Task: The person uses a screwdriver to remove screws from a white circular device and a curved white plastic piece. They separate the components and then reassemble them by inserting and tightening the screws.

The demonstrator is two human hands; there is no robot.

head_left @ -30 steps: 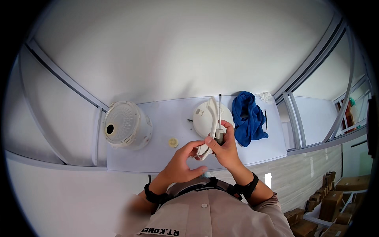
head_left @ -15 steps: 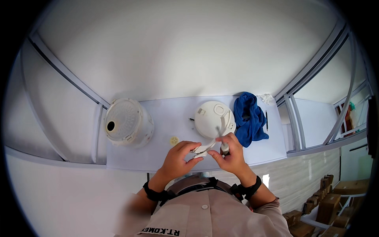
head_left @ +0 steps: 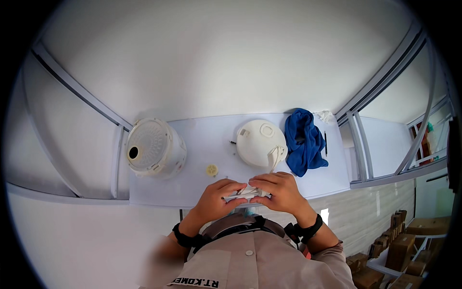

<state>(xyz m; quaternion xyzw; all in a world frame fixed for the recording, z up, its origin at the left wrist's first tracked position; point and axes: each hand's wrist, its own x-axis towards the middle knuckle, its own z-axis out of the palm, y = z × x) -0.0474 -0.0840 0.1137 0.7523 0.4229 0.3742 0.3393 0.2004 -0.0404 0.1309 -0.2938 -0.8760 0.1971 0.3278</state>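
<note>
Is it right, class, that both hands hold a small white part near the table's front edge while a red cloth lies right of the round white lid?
Not quite: the cloth is blue, not red, as the head view shows. The rest holds: left hand and right hand hold the white part, and the cloth lies right of the lid.

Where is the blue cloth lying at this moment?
In the head view, the crumpled blue cloth lies on the white table, toward the person's right, beside the round white plastic cover and beyond the right hand.

head cam, looking down, close
</note>
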